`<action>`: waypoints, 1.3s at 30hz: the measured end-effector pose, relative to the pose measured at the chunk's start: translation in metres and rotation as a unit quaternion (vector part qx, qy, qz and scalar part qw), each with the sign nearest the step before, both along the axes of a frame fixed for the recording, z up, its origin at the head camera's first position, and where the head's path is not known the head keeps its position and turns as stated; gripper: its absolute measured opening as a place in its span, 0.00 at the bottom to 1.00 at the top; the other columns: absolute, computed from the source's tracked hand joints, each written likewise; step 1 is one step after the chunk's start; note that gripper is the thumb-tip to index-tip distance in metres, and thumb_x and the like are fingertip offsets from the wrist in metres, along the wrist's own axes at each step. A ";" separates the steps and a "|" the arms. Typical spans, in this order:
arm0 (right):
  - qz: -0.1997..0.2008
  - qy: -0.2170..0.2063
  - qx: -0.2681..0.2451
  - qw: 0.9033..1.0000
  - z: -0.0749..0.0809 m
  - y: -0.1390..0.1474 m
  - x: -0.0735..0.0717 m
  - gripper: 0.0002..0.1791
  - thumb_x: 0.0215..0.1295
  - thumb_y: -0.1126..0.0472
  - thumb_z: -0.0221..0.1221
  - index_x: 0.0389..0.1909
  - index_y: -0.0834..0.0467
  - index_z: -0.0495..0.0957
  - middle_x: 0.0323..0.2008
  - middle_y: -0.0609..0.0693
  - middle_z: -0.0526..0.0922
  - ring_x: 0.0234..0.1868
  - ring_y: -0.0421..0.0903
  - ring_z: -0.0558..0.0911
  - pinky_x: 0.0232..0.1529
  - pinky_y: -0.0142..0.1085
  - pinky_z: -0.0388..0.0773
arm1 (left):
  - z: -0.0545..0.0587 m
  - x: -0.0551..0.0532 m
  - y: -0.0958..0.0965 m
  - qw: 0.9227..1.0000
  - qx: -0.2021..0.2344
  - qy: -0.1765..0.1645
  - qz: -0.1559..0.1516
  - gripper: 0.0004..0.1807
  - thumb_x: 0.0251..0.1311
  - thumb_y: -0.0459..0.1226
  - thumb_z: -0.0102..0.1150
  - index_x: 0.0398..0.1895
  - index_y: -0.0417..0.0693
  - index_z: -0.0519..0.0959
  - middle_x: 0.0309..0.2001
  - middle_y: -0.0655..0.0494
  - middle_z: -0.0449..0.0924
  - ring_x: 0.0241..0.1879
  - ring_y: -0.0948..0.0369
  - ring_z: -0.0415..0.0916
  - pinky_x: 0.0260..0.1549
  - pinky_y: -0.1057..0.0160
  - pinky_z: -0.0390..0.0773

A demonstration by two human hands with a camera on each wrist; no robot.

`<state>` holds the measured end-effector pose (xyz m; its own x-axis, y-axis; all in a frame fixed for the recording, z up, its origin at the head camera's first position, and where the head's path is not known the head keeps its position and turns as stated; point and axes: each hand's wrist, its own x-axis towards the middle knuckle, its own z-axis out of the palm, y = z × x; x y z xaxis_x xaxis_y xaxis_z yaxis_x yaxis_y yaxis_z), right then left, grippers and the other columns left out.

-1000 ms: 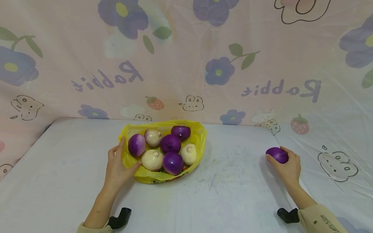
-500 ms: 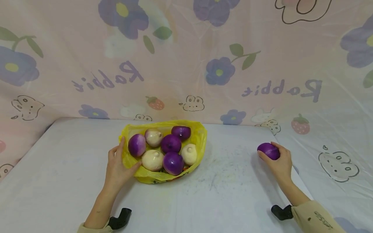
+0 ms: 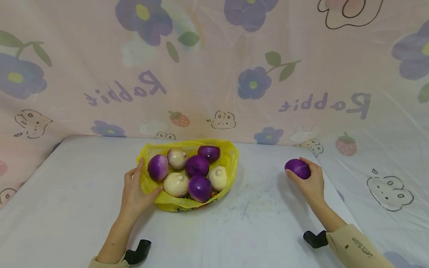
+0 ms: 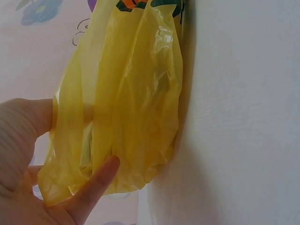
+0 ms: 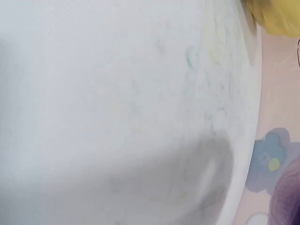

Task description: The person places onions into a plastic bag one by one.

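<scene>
A yellow plastic bag [image 3: 231, 156] stands with its mouth spread wide, holding several purple and whitish onions, among them a purple onion [image 3: 199, 188] and a white onion [image 3: 175, 184]. My left hand [image 3: 135, 193] holds the bag's left side. In the left wrist view, the yellow plastic [image 4: 136, 103] lies between the spread digits of that hand [image 4: 28, 154]. Over the table's right part, my right hand [image 3: 313, 180] grips another purple onion [image 3: 297, 169] between thumb and fingers. The right wrist view catches only a sliver of purple at its lower right corner.
A white table [image 3: 258, 208] with faint scuff marks lies under everything. Behind it hangs a pink printed cloth [image 3: 201, 74], which also covers the sides. Black angled pieces [image 3: 315, 239] sit at both wrists.
My right hand has moved left and a little farther from me with the purple onion, from the table's right edge inward. The left hand and the bag have stayed in place.
</scene>
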<state>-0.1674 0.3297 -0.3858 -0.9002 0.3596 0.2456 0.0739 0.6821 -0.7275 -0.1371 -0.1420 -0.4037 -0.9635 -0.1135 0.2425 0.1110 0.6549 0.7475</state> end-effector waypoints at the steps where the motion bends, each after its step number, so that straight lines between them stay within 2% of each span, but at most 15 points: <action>1: 0.002 -0.001 -0.002 1.000 0.000 -0.002 -0.001 0.37 0.55 0.53 0.66 0.66 0.58 0.65 0.63 0.64 0.62 0.63 0.63 0.64 0.59 0.65 0.65 | 0.000 0.000 0.000 1.000 0.000 0.001 0.000 0.54 0.47 0.33 0.70 0.75 0.41 0.48 0.62 0.25 0.53 0.57 0.32 0.61 0.58 0.33 0.63; 16: 0.046 -0.006 -0.008 0.999 0.008 -0.029 -0.011 0.37 0.55 0.55 0.67 0.66 0.57 0.66 0.64 0.63 0.63 0.65 0.63 0.64 0.62 0.63 0.63 | 0.000 -0.001 0.001 1.000 0.003 0.013 -0.005 0.54 0.46 0.32 0.70 0.74 0.39 0.49 0.62 0.25 0.54 0.57 0.32 0.62 0.57 0.33 0.64; 27: 0.089 0.005 -0.031 0.996 0.016 -0.052 -0.011 0.36 0.54 0.56 0.68 0.64 0.58 0.68 0.64 0.63 0.64 0.64 0.62 0.66 0.62 0.62 0.64 | -0.001 0.000 0.001 1.000 0.005 0.011 -0.004 0.54 0.46 0.32 0.70 0.75 0.40 0.49 0.61 0.25 0.54 0.56 0.32 0.62 0.57 0.33 0.64; 39: 0.112 0.006 -0.046 0.993 0.016 -0.065 -0.010 0.35 0.55 0.55 0.67 0.64 0.56 0.68 0.64 0.61 0.63 0.63 0.61 0.66 0.60 0.62 0.66 | 0.001 0.000 0.001 1.000 0.005 0.002 -0.002 0.53 0.46 0.32 0.69 0.75 0.40 0.49 0.62 0.26 0.54 0.57 0.32 0.62 0.57 0.33 0.64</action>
